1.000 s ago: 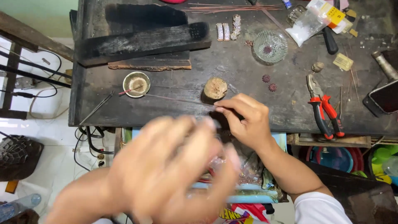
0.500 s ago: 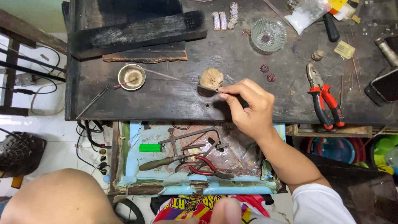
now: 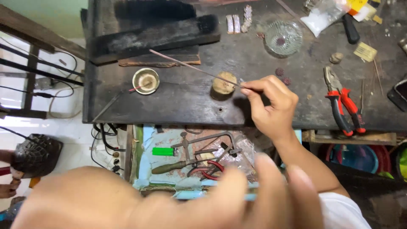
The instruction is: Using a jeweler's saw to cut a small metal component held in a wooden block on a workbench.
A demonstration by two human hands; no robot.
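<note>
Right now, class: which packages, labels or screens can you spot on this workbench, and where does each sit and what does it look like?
Clear plastic bag: top right of the bench, crumpled, whitish contents.
Yellow packet: top edge, right of the bag, cut off by the frame.
Paper tag: right side, above the pliers, small pale yellow rectangle.
Phone: far right edge, dark screen.

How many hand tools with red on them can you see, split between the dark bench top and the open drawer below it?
Bench top: 1, the red-handled pliers, lying apart from the right hand.
Open drawer: 1, the red-handled cutters.
Total: 2
</note>
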